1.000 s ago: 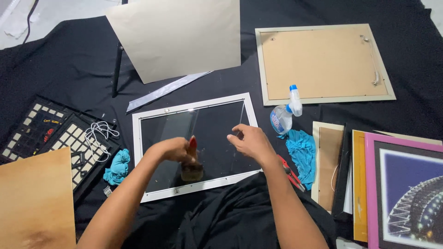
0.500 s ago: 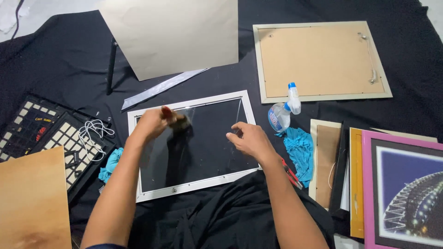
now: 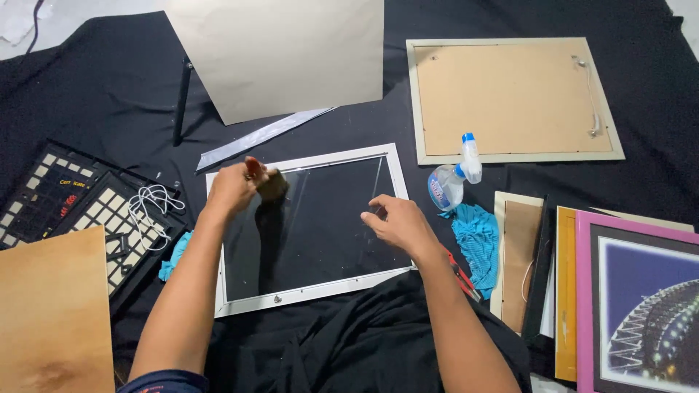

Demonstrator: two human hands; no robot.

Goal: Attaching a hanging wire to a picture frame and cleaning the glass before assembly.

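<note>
Left hand (image 3: pixel 231 191) fisted, arm outstretched; right hand (image 3: pixel 397 224) flat, fingers spread forward.

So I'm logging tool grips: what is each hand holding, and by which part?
The left hand grips a small brush by its red handle. The right hand holds nothing; it rests on the glass of the white frame.

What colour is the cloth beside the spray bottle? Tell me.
Bright turquoise blue cloth, right of the spray bottle; head view shows it.
</note>
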